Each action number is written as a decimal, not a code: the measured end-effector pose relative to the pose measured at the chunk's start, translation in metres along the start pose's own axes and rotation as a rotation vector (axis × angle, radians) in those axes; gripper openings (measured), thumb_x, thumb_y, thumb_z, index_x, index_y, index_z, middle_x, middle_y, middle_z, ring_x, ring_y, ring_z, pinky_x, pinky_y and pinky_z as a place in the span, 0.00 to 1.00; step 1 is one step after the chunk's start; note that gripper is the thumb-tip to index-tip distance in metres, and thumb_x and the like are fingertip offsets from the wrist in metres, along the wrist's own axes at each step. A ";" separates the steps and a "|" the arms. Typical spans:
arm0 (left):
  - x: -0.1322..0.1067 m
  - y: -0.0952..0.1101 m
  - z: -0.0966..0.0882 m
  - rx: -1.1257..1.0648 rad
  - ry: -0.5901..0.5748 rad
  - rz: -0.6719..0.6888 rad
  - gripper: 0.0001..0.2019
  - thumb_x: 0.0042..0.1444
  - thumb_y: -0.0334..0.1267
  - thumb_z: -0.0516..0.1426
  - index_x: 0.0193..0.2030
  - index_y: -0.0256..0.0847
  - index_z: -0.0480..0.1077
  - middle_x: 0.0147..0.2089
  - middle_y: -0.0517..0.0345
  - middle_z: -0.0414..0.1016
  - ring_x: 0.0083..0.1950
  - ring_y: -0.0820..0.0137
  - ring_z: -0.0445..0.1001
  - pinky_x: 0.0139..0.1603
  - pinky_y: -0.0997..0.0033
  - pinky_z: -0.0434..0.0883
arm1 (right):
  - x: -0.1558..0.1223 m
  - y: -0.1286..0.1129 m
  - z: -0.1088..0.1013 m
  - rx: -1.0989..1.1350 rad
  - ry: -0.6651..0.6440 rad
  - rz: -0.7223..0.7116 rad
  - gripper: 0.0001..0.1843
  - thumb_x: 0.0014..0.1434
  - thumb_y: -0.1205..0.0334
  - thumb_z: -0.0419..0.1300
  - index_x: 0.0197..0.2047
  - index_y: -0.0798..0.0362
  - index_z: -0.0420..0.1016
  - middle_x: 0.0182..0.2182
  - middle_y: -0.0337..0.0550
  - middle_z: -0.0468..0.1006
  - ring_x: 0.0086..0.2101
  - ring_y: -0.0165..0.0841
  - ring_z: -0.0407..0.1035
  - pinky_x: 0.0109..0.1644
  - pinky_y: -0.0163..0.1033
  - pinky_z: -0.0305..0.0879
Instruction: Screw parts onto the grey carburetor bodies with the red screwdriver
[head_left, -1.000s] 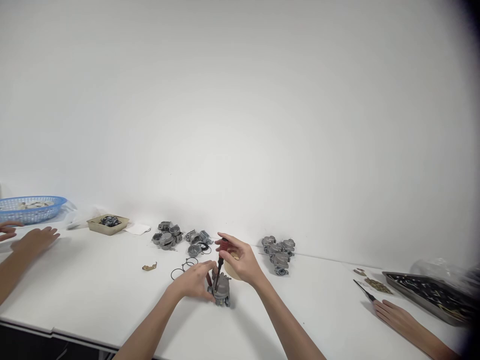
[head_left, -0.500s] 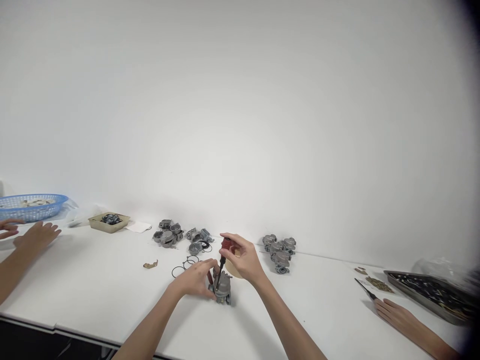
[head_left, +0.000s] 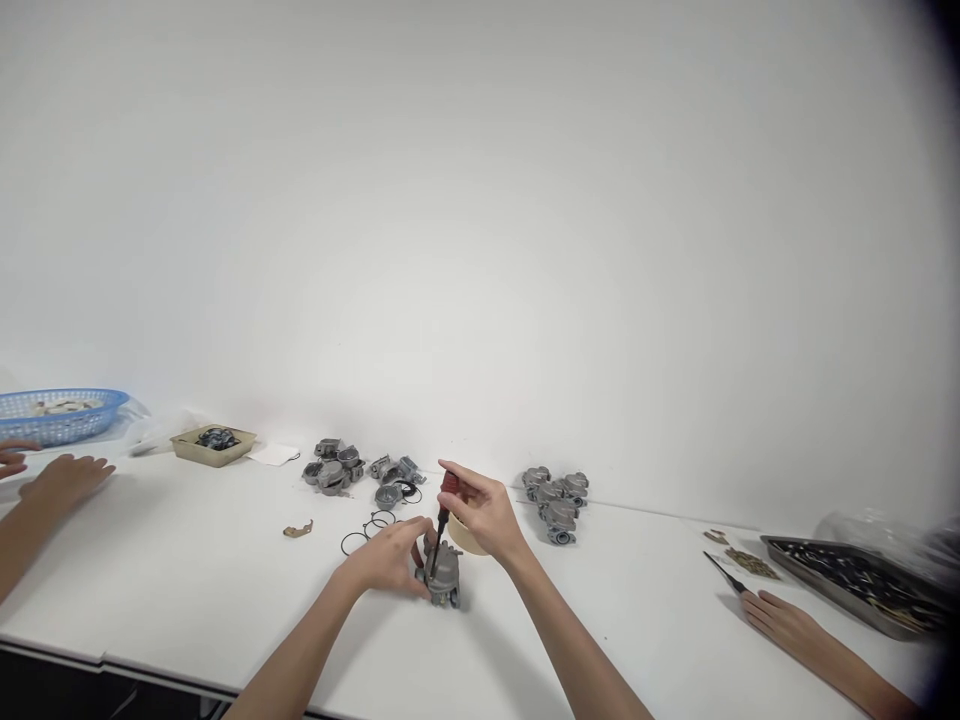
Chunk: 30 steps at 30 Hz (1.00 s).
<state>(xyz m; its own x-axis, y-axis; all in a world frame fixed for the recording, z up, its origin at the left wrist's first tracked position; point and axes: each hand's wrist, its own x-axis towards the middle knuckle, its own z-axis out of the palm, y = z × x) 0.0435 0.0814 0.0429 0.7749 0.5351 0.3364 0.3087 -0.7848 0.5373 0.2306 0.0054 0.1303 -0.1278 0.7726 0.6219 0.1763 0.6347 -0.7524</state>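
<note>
A grey metal carburetor stands on the white table, its rounded bowl facing up. My left hand is closed around its left side, fingers behind it and thumb in front. In my right hand is a screwdriver with a red handle, gripped between thumb and fingers. Its dark shaft points down, slightly tilted, and the tip meets the left part of the carburetor's top. Whatever lies under the tip is too small to make out. Several thin black rubber rings lie beyond my left hand.
Grey carburetor parts lie in piles at the back, with more carburetors to the right. A tape roll sits behind my right hand. Other people's hands rest at both sides, near a blue basket and dark tray.
The view has shifted slightly, so the table's contents appear a little further left. Both hands keep their hold, and the screwdriver stays on the carburetor.
</note>
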 end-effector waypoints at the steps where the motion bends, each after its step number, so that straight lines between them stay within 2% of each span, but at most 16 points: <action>1: 0.000 0.000 0.000 -0.002 0.003 0.002 0.29 0.39 0.48 0.70 0.47 0.46 0.64 0.50 0.60 0.74 0.37 0.66 0.77 0.44 0.66 0.70 | 0.000 0.000 0.000 0.007 -0.012 0.000 0.22 0.58 0.56 0.67 0.55 0.50 0.77 0.40 0.45 0.77 0.41 0.37 0.74 0.48 0.44 0.73; 4: 0.000 0.000 0.000 -0.010 0.008 -0.001 0.30 0.39 0.48 0.71 0.47 0.46 0.64 0.50 0.59 0.74 0.36 0.66 0.78 0.44 0.65 0.70 | 0.001 -0.003 0.000 0.065 -0.078 -0.004 0.20 0.60 0.55 0.65 0.54 0.50 0.76 0.43 0.47 0.77 0.42 0.38 0.74 0.49 0.45 0.73; 8: 0.000 0.001 0.000 0.001 0.010 -0.008 0.29 0.39 0.48 0.71 0.45 0.46 0.65 0.48 0.60 0.75 0.37 0.65 0.78 0.47 0.64 0.69 | 0.002 -0.009 0.000 -0.056 -0.021 0.062 0.19 0.56 0.55 0.68 0.50 0.51 0.76 0.39 0.45 0.77 0.41 0.37 0.74 0.46 0.42 0.74; 12: 0.000 0.002 0.000 -0.005 0.019 0.010 0.28 0.40 0.47 0.71 0.44 0.46 0.64 0.49 0.61 0.74 0.37 0.65 0.78 0.49 0.63 0.68 | 0.000 -0.009 0.003 0.030 -0.090 0.054 0.26 0.59 0.52 0.65 0.59 0.48 0.71 0.48 0.49 0.76 0.45 0.39 0.75 0.47 0.44 0.75; 14: 0.000 0.002 0.000 -0.005 0.024 0.011 0.28 0.39 0.47 0.71 0.44 0.46 0.64 0.48 0.62 0.74 0.38 0.65 0.78 0.50 0.62 0.67 | -0.001 -0.007 0.006 0.032 -0.021 0.050 0.28 0.58 0.52 0.66 0.60 0.48 0.70 0.42 0.47 0.78 0.41 0.38 0.76 0.45 0.45 0.76; 16: 0.000 0.002 0.000 -0.005 0.021 0.002 0.28 0.39 0.47 0.71 0.44 0.46 0.64 0.48 0.61 0.74 0.37 0.65 0.78 0.51 0.62 0.67 | -0.001 -0.006 0.007 -0.024 0.044 0.043 0.27 0.56 0.52 0.68 0.58 0.48 0.73 0.40 0.46 0.78 0.38 0.37 0.76 0.44 0.45 0.76; 17: 0.000 0.002 0.000 -0.007 0.018 -0.004 0.28 0.39 0.47 0.71 0.44 0.46 0.64 0.48 0.61 0.74 0.37 0.65 0.78 0.51 0.61 0.67 | -0.002 -0.007 0.007 -0.038 0.033 0.029 0.25 0.57 0.53 0.67 0.57 0.48 0.73 0.42 0.47 0.78 0.39 0.37 0.75 0.45 0.45 0.76; 20: 0.000 0.002 -0.001 -0.015 0.011 -0.014 0.29 0.39 0.47 0.71 0.46 0.46 0.65 0.49 0.60 0.74 0.37 0.65 0.78 0.51 0.61 0.68 | -0.002 -0.009 0.005 0.005 -0.103 -0.023 0.23 0.62 0.53 0.62 0.59 0.48 0.72 0.49 0.49 0.76 0.44 0.39 0.75 0.48 0.47 0.76; 21: 0.000 0.002 -0.001 -0.017 0.010 -0.014 0.29 0.39 0.47 0.71 0.46 0.46 0.64 0.49 0.60 0.74 0.37 0.65 0.78 0.51 0.61 0.68 | -0.002 -0.009 0.004 -0.016 -0.114 -0.036 0.22 0.62 0.54 0.62 0.59 0.48 0.71 0.48 0.49 0.76 0.43 0.38 0.75 0.48 0.47 0.76; 24: 0.000 0.004 -0.002 -0.023 0.006 -0.023 0.29 0.39 0.47 0.71 0.45 0.46 0.64 0.48 0.60 0.74 0.37 0.65 0.78 0.47 0.63 0.69 | -0.002 -0.011 0.002 -0.196 -0.031 -0.068 0.20 0.62 0.55 0.62 0.57 0.47 0.74 0.39 0.45 0.78 0.38 0.37 0.75 0.45 0.45 0.77; 26: 0.000 0.005 -0.002 -0.025 0.004 -0.030 0.28 0.39 0.47 0.71 0.45 0.46 0.64 0.48 0.60 0.74 0.37 0.64 0.78 0.46 0.64 0.70 | -0.002 -0.012 0.001 -0.214 -0.053 -0.092 0.21 0.62 0.56 0.61 0.58 0.46 0.73 0.42 0.46 0.78 0.41 0.38 0.74 0.47 0.45 0.77; 28: 0.000 0.005 -0.002 -0.025 -0.003 -0.029 0.29 0.39 0.48 0.71 0.47 0.47 0.64 0.49 0.60 0.74 0.37 0.65 0.78 0.47 0.63 0.70 | -0.003 -0.013 0.000 -0.123 -0.136 -0.101 0.22 0.64 0.57 0.59 0.61 0.47 0.71 0.46 0.48 0.77 0.45 0.39 0.74 0.50 0.47 0.76; 30: 0.001 0.004 -0.002 -0.019 -0.002 -0.019 0.30 0.39 0.47 0.71 0.48 0.47 0.65 0.50 0.59 0.75 0.37 0.65 0.78 0.49 0.61 0.69 | -0.002 -0.014 0.000 -0.113 -0.144 -0.097 0.22 0.64 0.57 0.58 0.62 0.47 0.70 0.44 0.47 0.77 0.44 0.38 0.74 0.50 0.47 0.76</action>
<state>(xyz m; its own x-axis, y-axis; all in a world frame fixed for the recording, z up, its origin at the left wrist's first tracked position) 0.0445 0.0790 0.0468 0.7699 0.5494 0.3246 0.3127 -0.7683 0.5586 0.2286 -0.0046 0.1396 -0.2864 0.7070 0.6467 0.2639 0.7070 -0.6561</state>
